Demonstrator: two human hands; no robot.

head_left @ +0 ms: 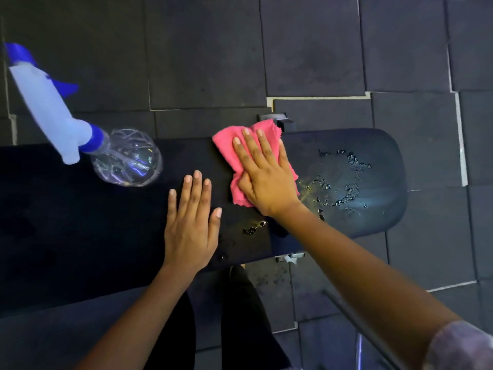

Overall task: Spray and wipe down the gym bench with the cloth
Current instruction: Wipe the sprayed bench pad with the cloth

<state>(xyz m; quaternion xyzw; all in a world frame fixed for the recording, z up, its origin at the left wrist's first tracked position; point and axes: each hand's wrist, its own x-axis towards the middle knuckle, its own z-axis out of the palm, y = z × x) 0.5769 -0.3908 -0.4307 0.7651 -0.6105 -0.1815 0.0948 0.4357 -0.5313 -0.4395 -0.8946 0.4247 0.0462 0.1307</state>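
Head view shows the bench [378,145] running left to right across the person. The right hand [264,177] lies flat, fingers straight, pressing the pink cloth [226,145] onto the pad about midway along. The left hand [190,225] rests open and flat on the pad just beside it, holding nothing. Beaded droplets [338,182] lie to the right of the cloth, toward the rounded end, so the right hand is nearer; I'd expect a sweep rightward along the length. The spray bottle [80,129] stands on the bench, far left.
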